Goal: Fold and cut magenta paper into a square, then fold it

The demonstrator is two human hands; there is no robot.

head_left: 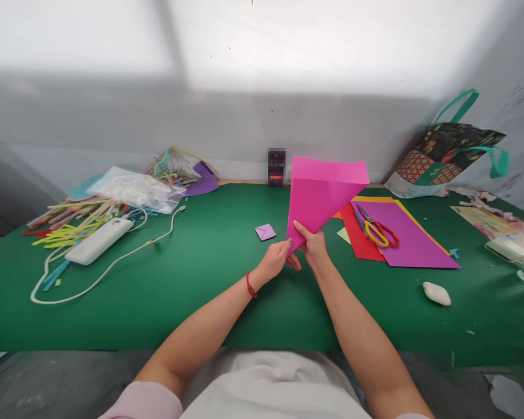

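The pink paper (325,201) is up in the air in the middle of the green surface (126,320), a bit to the right, held by both hands. It is folded, wide at the top and thin at the bottom, with a pale band along its far end. The left hand (276,256) pinches the left edge down near the thin tip, with its thumb on the front. The right hand (315,243) pinches the slanted right edge just beside it, thumb on the front too; what its other fingers do behind the paper cannot all be seen. The paper should be very light, and a bit stiff where it is folded over. It looks smooth, so it may slide if the hold is loose. It could bend or crease if it is squeezed hard in the middle. The best place to hold it is likely along the folded edges and near the tip, where the layers seem to sit together; the wide top is likely floppier. A small folded square (265,232) lies on the surface, near the left hand but not touching it. To the right of the right hand lie a green scrap (344,234), a red sheet (367,249) and a purple sheet (419,244), with scissors (371,222) on top of the sheets. Farther left there is a power bank (99,240) beside a pile of thin strips (70,233).
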